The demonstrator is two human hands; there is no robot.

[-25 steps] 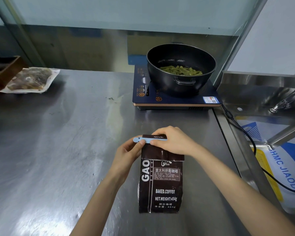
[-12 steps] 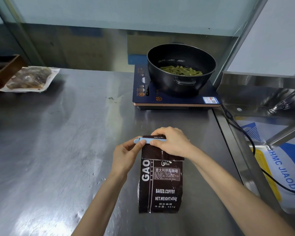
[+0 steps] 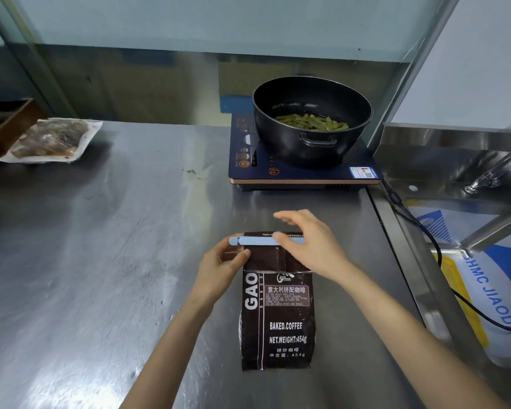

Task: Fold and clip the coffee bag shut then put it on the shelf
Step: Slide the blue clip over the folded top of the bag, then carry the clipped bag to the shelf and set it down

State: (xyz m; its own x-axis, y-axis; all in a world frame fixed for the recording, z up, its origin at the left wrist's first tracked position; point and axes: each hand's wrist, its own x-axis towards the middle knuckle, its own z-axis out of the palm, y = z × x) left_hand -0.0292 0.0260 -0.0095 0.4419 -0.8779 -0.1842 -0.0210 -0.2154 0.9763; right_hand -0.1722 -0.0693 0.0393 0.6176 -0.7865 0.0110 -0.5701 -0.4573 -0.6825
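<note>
A dark brown coffee bag (image 3: 278,317) lies flat on the steel counter, label up, its top folded over. A light blue clip (image 3: 257,240) runs across the folded top. My left hand (image 3: 222,265) pinches the bag's upper left corner just under the clip's left end. My right hand (image 3: 307,243) hovers over the clip's right half with fingers spread and lifted; only the thumb tip seems to touch the clip. No shelf is in view.
An induction cooker (image 3: 301,169) with a black pot (image 3: 311,119) of green beans stands behind the bag. A vacuum-packed food pouch (image 3: 50,140) and a brown wooden box (image 3: 3,122) sit far left. A sink (image 3: 455,178) with a faucet and a printed sack (image 3: 490,290) lie right.
My right hand has opened and lifted its fingers off the clip, which it pressed before. The left hand and the bag have stayed in place.
</note>
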